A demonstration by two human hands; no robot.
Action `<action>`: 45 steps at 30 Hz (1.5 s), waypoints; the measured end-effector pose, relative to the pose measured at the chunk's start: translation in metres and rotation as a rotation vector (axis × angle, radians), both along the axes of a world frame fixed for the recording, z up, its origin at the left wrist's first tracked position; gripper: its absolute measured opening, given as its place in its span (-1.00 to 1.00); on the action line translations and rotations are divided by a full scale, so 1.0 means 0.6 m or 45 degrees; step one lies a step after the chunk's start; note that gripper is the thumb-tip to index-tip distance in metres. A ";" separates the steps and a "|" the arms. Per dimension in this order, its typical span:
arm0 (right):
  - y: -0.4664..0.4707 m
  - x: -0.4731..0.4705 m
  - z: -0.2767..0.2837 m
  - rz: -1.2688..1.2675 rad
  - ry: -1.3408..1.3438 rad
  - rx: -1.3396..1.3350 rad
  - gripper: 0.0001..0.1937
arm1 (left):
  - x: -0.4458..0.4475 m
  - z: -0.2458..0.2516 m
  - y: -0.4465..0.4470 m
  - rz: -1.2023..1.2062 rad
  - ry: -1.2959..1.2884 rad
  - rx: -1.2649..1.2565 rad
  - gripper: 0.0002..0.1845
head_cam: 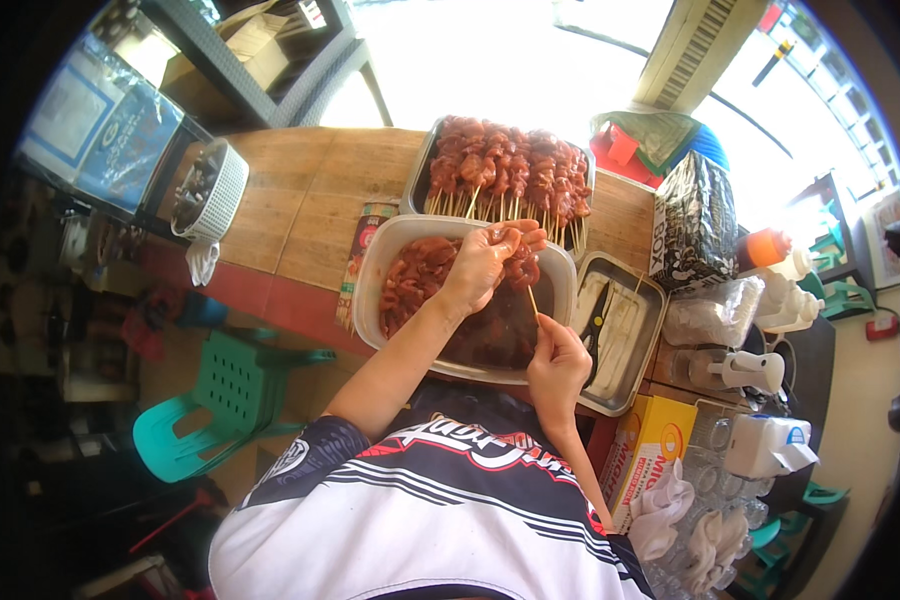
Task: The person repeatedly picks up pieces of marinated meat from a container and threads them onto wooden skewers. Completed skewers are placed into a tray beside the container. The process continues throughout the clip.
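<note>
Over a white plastic tub (566,292) of raw marinated meat (420,274), my right hand (560,365) pinches the lower end of a bamboo skewer (532,301). Meat pieces (523,270) are threaded on its upper part, and my left hand (485,262) has its fingers round the meat near the top. Dark liquid lies in the tub's near right part. Beyond the tub, a metal tray (414,184) is heaped with skewered raw meat (506,161), the sticks pointing towards me. Black-handled scissors (594,330) lie in a shallow metal tray (656,300) at the right.
A printed skewer packet (352,262) lies left of the tub on the wooden table (285,195). A white basket (229,191) stands further left. Right of the trays are a wrapped box (697,217), plastic bags (712,311) and a yellow foil box (660,435). Green stacked chairs (232,382) stand below left.
</note>
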State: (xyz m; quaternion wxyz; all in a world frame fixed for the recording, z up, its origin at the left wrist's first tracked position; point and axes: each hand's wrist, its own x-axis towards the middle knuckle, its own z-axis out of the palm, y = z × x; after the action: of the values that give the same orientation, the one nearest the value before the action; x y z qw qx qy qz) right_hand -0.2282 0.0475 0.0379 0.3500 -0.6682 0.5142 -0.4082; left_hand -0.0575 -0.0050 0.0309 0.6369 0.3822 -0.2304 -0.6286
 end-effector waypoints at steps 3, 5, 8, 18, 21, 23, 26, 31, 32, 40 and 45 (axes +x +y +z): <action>-0.002 -0.003 0.011 0.069 0.059 -0.043 -0.84 | 0.005 0.002 -0.007 -0.014 -0.161 -0.028 -0.62; -0.005 -0.007 0.014 0.124 0.058 -0.054 -0.84 | 0.013 0.003 -0.010 -0.055 -0.245 -0.051 -0.61; -0.010 -0.014 0.011 0.217 -0.001 -0.004 -0.84 | 0.034 0.009 -0.016 -0.230 -0.286 -0.105 -0.59; -0.015 -0.017 -0.005 0.250 -0.168 0.184 -0.82 | 0.060 0.019 -0.013 -0.559 0.013 0.053 -0.52; -0.013 -0.009 -0.004 0.171 -0.148 0.135 -0.83 | 0.041 0.019 -0.006 -0.463 0.060 0.090 -0.48; -0.014 -0.005 -0.005 0.131 -0.156 0.147 -0.83 | 0.026 0.019 -0.003 -0.386 0.083 0.111 -0.45; -0.014 -0.002 -0.005 0.086 -0.200 0.246 -0.85 | 0.023 0.021 -0.003 -0.291 -0.012 0.103 -0.43; -0.006 -0.030 0.000 0.117 0.245 -0.177 -0.86 | 0.050 0.024 -0.014 -0.082 -0.065 0.012 -0.43; -0.003 -0.032 0.000 0.131 0.227 -0.202 -0.86 | 0.053 0.023 -0.015 -0.077 -0.064 0.006 -0.43; -0.017 -0.017 0.011 0.174 -0.242 0.601 -0.88 | 0.013 0.019 -0.005 -0.225 0.002 0.076 -0.46; -0.035 -0.002 0.015 0.164 -0.472 0.632 -0.86 | -0.011 0.017 0.003 -0.264 0.255 -0.020 -0.51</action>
State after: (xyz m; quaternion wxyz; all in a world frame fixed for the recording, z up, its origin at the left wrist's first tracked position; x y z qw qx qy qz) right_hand -0.2292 0.0262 0.0470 0.6152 -0.5077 0.4823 -0.3621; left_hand -0.0643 -0.0030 0.0411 0.5913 0.2867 -0.2089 -0.7243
